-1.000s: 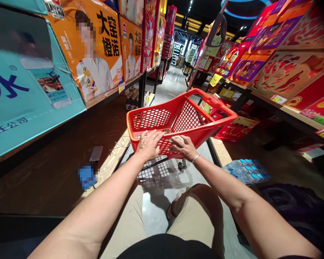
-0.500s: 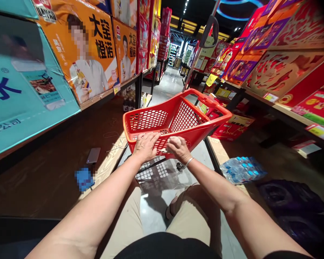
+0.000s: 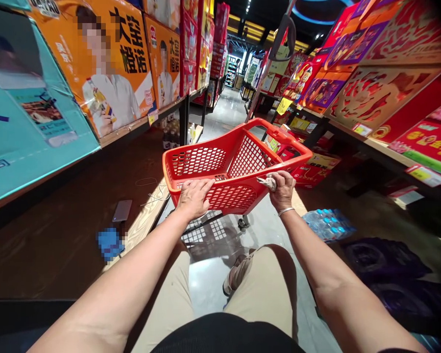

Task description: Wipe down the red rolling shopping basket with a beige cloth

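Note:
A red plastic shopping cart (image 3: 231, 200) with lattice sides stands in front of me, its handle end toward the right. My left hand (image 3: 194, 197) grips the near rim toward the left end, fingers over the edge and thumb against the outer side. In my right hand (image 3: 282, 189) is a bunched whitish cloth (image 3: 267, 182), pressed to the near side of the cart just under the rim, close to the handle end. The fingers are closed round it, so most of the cloth is hidden. The basket's visible inside holds no goods.
Stacked drink cartons (image 3: 106, 73) line the left shelf, and red and gold gift boxes (image 3: 385, 98) the right one. Below are a pack of bottled water (image 3: 329, 224), a white flat device (image 3: 122, 211) and a blurred blue item (image 3: 110, 244). A tall pole with a dark loop (image 3: 283, 39) rises behind the cart.
My right hand has slid with the cloth rightward and slightly up along the cart's near side, toward the handle. My left hand keeps its place on the rim.

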### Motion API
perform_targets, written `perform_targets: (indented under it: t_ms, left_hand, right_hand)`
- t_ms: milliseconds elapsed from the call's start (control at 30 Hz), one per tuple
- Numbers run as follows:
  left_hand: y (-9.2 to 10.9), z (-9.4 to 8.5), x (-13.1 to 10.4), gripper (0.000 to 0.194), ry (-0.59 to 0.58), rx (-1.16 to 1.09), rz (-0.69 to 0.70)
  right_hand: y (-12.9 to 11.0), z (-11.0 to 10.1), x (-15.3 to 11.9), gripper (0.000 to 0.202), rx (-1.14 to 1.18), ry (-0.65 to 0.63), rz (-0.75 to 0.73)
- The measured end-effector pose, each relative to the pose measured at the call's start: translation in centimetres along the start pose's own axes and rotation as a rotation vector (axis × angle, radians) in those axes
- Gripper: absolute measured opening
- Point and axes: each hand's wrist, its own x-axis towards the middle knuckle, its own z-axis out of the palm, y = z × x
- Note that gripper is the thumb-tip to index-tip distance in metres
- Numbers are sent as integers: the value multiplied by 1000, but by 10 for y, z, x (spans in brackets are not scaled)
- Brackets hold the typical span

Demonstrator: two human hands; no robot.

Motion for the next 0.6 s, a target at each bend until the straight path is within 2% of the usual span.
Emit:
perform_targets:
  t_ms: [133, 233, 433, 533, 600]
  left_hand:
    - [2, -3, -1, 66, -12, -5, -3]
    - [3, -5, 0, 68, -31, 1, -5]
    - [4, -5, 0, 68, -23, 24, -28]
    - [5, -5, 0, 67, -27, 25, -44]
    - [6, -5, 0, 68, -31, 24, -47]
  right_hand:
    - [-33, 30, -25, 73, 7, 8, 71]
    - [-46, 52, -43, 83, 16, -19, 122]
    - [-44, 79, -55, 48, 123, 111, 316]
    - [-48, 90, -53, 38, 164, 210, 416]
    - [-52, 94, -50, 34, 220, 214, 532]
